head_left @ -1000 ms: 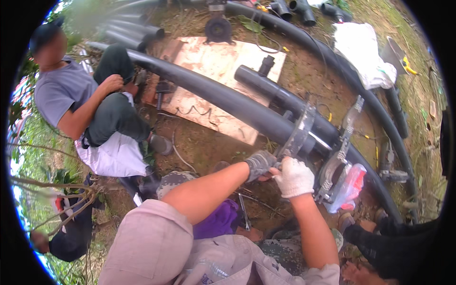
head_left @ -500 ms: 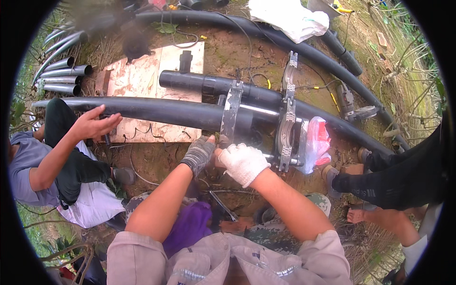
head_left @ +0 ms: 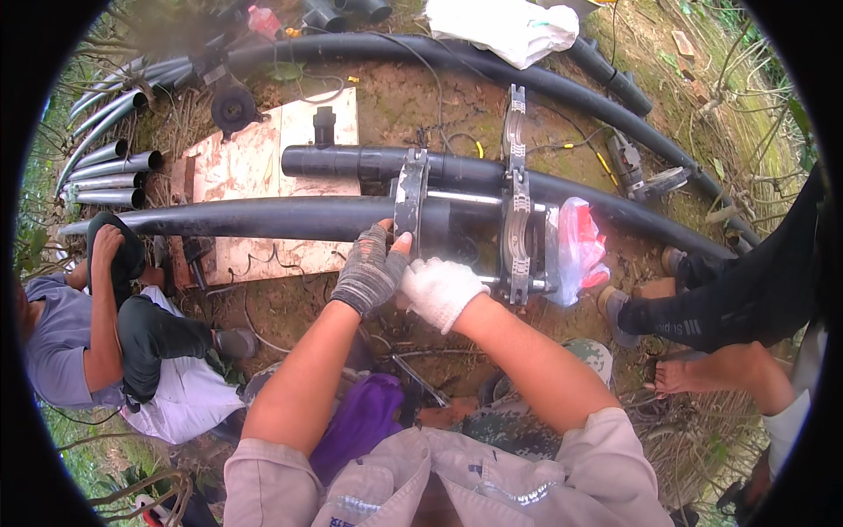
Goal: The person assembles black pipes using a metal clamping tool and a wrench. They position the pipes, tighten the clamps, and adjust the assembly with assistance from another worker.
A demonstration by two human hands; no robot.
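My left hand [head_left: 373,269], in a grey striped fingerless glove, is at the near side of the left clamp ring [head_left: 410,195]. Its fingers reach the black pipe [head_left: 299,218] and its thumb presses on the ring, so the hand is closed on that clamp. Beside it, my right hand [head_left: 442,294], in a white glove, has its fingers curled in at the clamp's lower end. What lies inside those fingers is hidden. The long pipe passes through the ring. A second clamp ring [head_left: 516,215] stands farther right, joined by metal rods [head_left: 470,199].
Another black pipe with a branch [head_left: 323,127] lies behind, partly over a stained board [head_left: 250,132]. A clear bag with red contents [head_left: 580,246] hangs at the frame's right end. One person [head_left: 88,316] sits at left; another person's leg [head_left: 720,316] is at right.
My left hand has moved up onto the clamp and pipe. The right hand stays by the clamp's lower end. The seated person's outstretched hand has drawn back to the knee.
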